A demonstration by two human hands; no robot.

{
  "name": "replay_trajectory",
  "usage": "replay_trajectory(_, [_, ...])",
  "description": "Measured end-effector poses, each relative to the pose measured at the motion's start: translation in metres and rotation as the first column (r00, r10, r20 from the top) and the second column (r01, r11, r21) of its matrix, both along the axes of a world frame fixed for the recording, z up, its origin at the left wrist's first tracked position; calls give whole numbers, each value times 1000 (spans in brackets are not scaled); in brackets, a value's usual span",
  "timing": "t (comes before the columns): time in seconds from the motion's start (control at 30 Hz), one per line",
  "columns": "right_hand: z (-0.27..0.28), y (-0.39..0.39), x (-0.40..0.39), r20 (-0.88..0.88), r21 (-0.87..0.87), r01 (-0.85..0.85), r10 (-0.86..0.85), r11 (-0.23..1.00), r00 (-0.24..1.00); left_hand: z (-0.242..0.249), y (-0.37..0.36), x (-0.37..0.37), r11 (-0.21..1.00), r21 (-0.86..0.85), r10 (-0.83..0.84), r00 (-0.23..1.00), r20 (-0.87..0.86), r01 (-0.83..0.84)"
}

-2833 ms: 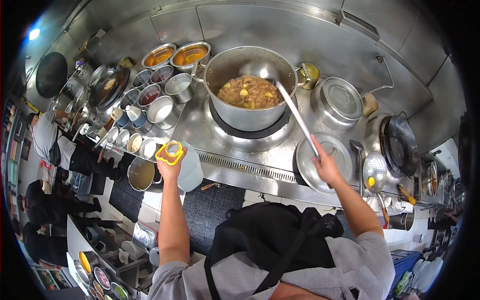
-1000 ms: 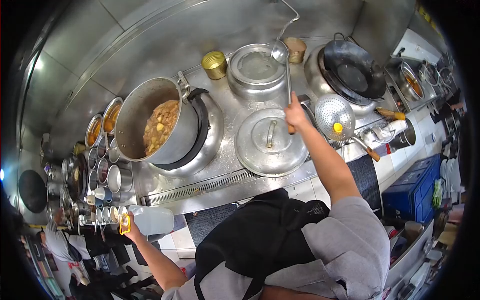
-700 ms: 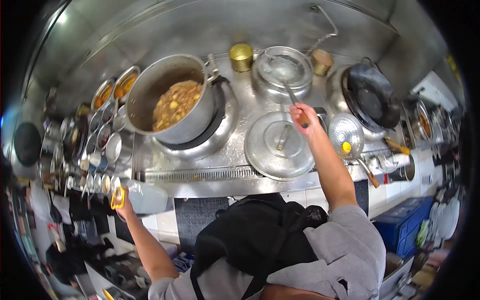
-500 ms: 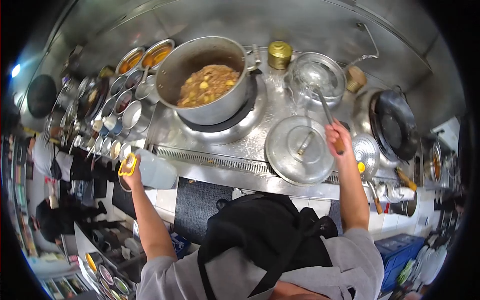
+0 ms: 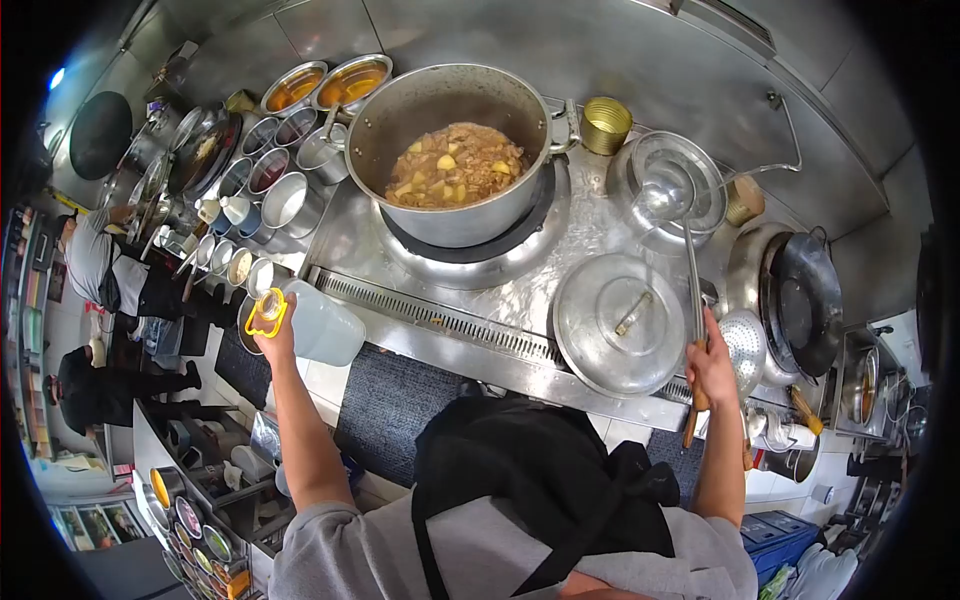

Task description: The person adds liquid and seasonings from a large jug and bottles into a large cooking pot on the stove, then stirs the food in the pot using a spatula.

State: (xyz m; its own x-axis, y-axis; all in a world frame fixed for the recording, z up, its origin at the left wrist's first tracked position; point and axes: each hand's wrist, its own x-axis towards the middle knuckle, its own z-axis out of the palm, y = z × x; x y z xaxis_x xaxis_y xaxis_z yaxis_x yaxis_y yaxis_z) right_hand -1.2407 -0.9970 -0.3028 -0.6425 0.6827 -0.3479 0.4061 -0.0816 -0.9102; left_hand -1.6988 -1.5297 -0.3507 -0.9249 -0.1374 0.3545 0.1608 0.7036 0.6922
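Observation:
At the left, my left hand (image 5: pixel 275 328) is closed on the yellow-rimmed mouth of a translucent plastic container (image 5: pixel 325 325), which lies tilted on its side. My right hand (image 5: pixel 712 368) grips the wooden handle of a long ladle (image 5: pixel 666 190). The ladle's bowl is over a metal basin (image 5: pixel 706 158) below a thin curved spout. Left of my right hand lies a round metal lid (image 5: pixel 612 335) on the steel counter. A large pot (image 5: pixel 450 215) of chunky brown stew (image 5: pixel 460 165) stands on the burner, touched by neither hand.
An open tin can (image 5: pixel 605 125) stands behind the counter's middle. Black woks (image 5: pixel 808 300) and a perforated skimmer (image 5: pixel 741 345) are at the right. Metal containers of sauces (image 5: pixel 285 200) crowd the left. Two people (image 5: pixel 100 270) stand farther left.
My right hand has moved down and a little right with the ladle, whose bowl now shows more clearly over the basin. The camera view has shifted. My left hand still holds the container.

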Motion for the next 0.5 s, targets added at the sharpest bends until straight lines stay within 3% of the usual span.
replay_trajectory(0.03, [-4, -6, 1, 1, -1, 0, 0, 1000, 1000, -2, -2, 0, 1000, 10, -12, 1000, -24, 12])
replay_trajectory(0.1, [-15, -22, 3, 87, 208, 29, -49, 978, 995, -6, -4, 0, 996, 66, -56, 998, -13, 57])
replay_trajectory(0.13, [-25, -31, 6, 89, 206, 44, -64, 977, 994, -7, -4, 3, 996, 67, -60, 997, -39, 62])
replay_trajectory(0.2, [-52, -46, 17, 102, 423, 36, -88, 905, 991, -13, -12, 2, 986, 123, -101, 992, -71, 109])
replay_trajectory(0.27, [-84, -54, 36, 124, 454, 59, -128, 889, 984, -16, -14, 4, 970, 209, -106, 990, -98, 125])
replay_trajectory(0.33, [-79, -64, 43, 287, 457, 36, -186, 889, 940, -20, -20, 5, 982, 148, -98, 988, -121, 115])
replay_trajectory(0.43, [-83, -71, 54, 392, 417, 4, -183, 909, 901, -18, -28, 10, 991, 69, -112, 992, -64, 116])
replay_trajectory(0.5, [-86, -77, 56, 422, 481, -6, -225, 877, 878, -24, -28, 9, 979, 186, -65, 993, -103, 83])
